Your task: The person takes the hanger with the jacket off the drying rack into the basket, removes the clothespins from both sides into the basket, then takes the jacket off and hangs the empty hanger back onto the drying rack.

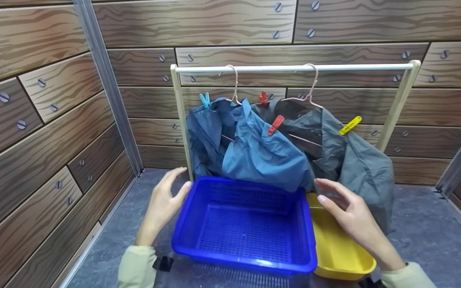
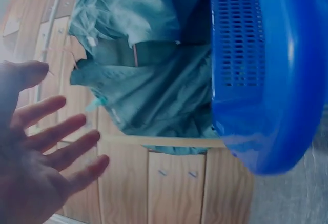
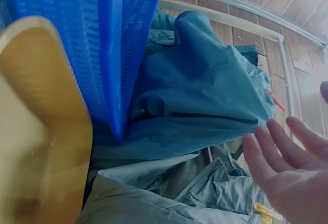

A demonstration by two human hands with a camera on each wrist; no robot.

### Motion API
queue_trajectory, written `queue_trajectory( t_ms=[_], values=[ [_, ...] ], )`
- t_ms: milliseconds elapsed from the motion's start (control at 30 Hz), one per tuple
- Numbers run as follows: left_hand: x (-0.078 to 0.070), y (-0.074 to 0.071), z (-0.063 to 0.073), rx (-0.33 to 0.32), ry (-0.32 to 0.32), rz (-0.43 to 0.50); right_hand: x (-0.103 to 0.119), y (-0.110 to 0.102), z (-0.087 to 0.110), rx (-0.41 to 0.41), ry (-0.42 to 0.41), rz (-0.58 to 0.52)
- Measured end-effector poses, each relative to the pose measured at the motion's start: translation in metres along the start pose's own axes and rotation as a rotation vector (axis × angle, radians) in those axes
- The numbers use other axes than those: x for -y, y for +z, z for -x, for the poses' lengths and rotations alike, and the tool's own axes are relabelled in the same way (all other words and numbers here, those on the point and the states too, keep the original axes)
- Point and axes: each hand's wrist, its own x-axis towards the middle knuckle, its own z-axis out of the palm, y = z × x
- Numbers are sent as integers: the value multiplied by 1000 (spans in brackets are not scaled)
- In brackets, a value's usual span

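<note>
My left hand (image 1: 165, 202) hovers by the left rim of a blue plastic basket (image 1: 246, 224), fingers spread and holding nothing. On the other side my right hand (image 1: 350, 214) is held above a yellow tub (image 1: 342, 248), its fingers relaxed with nothing in them. Behind the basket a blue garment (image 1: 268, 156) hangs from a pink hanger (image 1: 236, 86), with a light blue clothespin (image 1: 205, 100) and a red clothespin (image 1: 275, 125) on it. To its right hangs a grey garment (image 1: 368, 172) bearing a yellow clothespin (image 1: 350, 125). The basket's visible inside holds nothing.
A rack with a white rail (image 1: 262, 69) and pale side posts (image 1: 398, 106) carries both hangers. Wood-patterned walls (image 1: 34, 160) stand at the left and back. The grey floor (image 1: 426, 232) runs around the basket and tub. Another red clothespin (image 1: 263, 98) sits near the grey garment's collar.
</note>
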Motion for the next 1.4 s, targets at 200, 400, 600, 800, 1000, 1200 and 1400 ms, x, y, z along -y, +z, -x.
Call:
queue_trajectory(
  t_ms=[200, 400, 600, 800, 1000, 1200, 1400],
  values=[
    [20, 4, -17, -58, -13, 71, -4, -4, -11, 13, -14, -26],
    [40, 12, -27, -51, -152, 143, -9, -1, -8, 21, -24, -32],
    [54, 19, -45, -72, -195, 222, -10, -2, -5, 23, 2, -23],
    [65, 21, -61, -90, -266, 228, -12, -5, 0, 37, 8, 12],
    [74, 22, -78, -118, -292, 263, -11, -8, 2, 52, 19, 42],
    [85, 25, -90, -141, -315, 303, -5, -11, -4, 58, 2, 98],
    [92, 31, -98, -265, -374, 447, 1, -11, -14, 52, -39, 130]
  ],
)
